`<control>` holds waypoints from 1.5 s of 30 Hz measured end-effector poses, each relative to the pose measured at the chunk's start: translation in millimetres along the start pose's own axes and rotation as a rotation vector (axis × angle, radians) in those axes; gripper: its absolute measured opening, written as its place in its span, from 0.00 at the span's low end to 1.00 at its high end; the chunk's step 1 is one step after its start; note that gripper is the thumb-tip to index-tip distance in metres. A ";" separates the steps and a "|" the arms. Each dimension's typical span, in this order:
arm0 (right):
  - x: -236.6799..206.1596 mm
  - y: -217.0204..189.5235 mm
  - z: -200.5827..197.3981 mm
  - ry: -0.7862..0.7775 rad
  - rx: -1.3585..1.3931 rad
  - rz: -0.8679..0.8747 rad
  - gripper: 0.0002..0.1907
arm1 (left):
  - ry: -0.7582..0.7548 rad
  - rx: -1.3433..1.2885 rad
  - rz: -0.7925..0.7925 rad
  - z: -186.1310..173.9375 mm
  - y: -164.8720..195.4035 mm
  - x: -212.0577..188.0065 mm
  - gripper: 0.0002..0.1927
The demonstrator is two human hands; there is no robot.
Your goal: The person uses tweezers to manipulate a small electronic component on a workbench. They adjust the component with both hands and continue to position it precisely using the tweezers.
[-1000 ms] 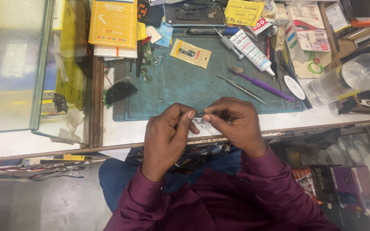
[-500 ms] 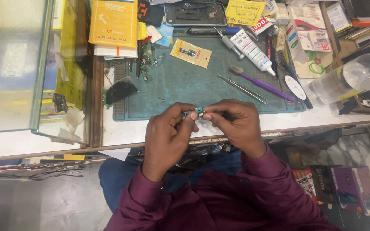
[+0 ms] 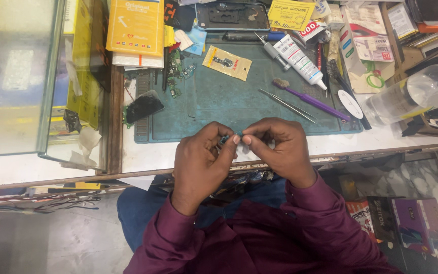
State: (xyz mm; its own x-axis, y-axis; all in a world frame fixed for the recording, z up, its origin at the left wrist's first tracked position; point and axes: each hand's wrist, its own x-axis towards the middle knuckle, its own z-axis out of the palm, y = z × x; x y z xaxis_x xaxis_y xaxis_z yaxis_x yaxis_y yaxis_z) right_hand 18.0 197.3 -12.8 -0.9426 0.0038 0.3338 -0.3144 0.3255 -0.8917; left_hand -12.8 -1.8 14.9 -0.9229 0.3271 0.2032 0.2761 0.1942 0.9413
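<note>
Presently, both hands meet above the front edge of the white workbench (image 3: 168, 152), just short of the teal rubber work mat (image 3: 219, 101). The left hand (image 3: 198, 162) and right hand (image 3: 280, 147) pinch a small teal-and-dark electronic part (image 3: 227, 139) between thumbs and forefingers, fingertips nearly touching; the remaining fingers are curled in. The part is mostly hidden by the fingers, so its exact shape cannot be told.

On the mat, well apart from the hands, lie thin metal tweezers (image 3: 286, 105), a purple-handled brush (image 3: 310, 99), a small yellow sachet (image 3: 227, 63) and a white tube with a grey cap (image 3: 299, 61). A dark flat glass fragment (image 3: 144, 106) lies at the mat's left edge. A clear plastic bottle (image 3: 411, 99) lies on its side at the right. A yellow box (image 3: 137, 25) lies beyond the mat, beside a glass case (image 3: 16, 76).
</note>
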 end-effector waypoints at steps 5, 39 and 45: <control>-1.1 4.2 -0.3 0.001 0.068 0.020 0.06 | -0.038 0.001 0.011 -2.0 1.0 -0.4 0.07; -0.4 2.9 -0.5 0.014 0.088 0.005 0.09 | 0.069 0.064 0.128 -1.5 -5.6 -3.2 0.04; 1.0 -0.4 -1.7 0.006 -0.013 -0.057 0.09 | 0.073 0.060 0.154 -0.9 -6.3 -4.6 0.05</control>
State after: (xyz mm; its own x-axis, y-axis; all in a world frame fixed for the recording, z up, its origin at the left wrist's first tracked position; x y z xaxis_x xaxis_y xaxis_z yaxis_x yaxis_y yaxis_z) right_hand 17.4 198.8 -11.6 -0.9227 -0.0095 0.3853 -0.3657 0.3373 -0.8675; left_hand -10.5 -5.4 8.4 -0.8850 0.2893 0.3649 0.4292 0.2027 0.8802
